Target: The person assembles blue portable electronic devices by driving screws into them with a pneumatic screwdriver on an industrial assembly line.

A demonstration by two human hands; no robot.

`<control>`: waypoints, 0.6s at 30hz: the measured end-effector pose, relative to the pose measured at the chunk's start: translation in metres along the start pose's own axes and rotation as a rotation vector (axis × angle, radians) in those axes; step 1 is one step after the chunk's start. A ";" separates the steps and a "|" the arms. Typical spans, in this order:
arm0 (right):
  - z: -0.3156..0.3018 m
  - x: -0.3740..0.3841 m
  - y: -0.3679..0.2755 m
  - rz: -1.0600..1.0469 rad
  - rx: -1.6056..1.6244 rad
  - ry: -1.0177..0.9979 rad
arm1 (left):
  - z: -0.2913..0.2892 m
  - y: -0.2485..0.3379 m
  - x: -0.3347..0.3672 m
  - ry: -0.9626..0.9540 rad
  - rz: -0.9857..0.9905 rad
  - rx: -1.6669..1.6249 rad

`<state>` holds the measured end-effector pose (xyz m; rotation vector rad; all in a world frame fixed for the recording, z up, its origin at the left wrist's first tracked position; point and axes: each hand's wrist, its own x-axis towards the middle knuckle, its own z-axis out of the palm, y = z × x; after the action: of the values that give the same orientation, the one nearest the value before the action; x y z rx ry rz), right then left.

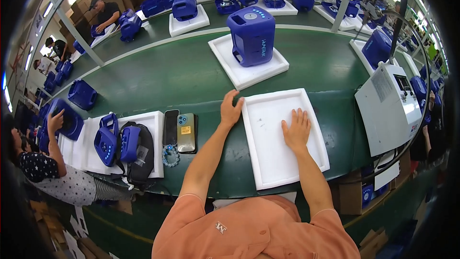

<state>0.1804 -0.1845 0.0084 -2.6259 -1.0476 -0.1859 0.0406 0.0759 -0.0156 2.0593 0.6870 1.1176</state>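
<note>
A white foam tray (273, 163) with a raised rim lies in front of me on the green work surface, nothing standing in it. My right hand (297, 129) rests flat inside it, fingers spread. At the tray's far left corner is my left hand (231, 109), its fingers apart and slightly curled, holding nothing. Beyond the tray, a blue boxy device (252, 38) with a carrying handle and a round button panel on top stands upright on another white foam tray (239, 77).
Two phones (187, 132) and a beaded bracelet (170, 155) lie left of my arm. Farther left, blue housings (106, 140) and a black bag (143, 156) sit on white foam. A grey metal control box (390, 105) stands at right. A co-worker (57, 163) handles a blue device at far left.
</note>
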 end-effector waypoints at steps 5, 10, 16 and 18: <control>-0.007 0.000 0.002 0.033 0.002 -0.025 | -0.013 0.045 -0.056 -0.152 0.072 -0.018; -0.016 0.024 -0.009 0.008 0.179 -0.068 | -0.024 0.044 -0.065 -0.136 -0.018 -0.130; 0.004 0.058 -0.023 -0.058 0.759 0.109 | -0.028 0.048 -0.063 -0.115 -0.151 -0.194; 0.022 0.050 -0.022 -0.178 0.294 0.166 | -0.027 0.046 -0.065 -0.097 -0.148 -0.229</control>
<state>0.2014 -0.1295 0.0045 -2.2168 -1.1536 -0.2631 -0.0092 0.0093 -0.0020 1.8254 0.6219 0.9585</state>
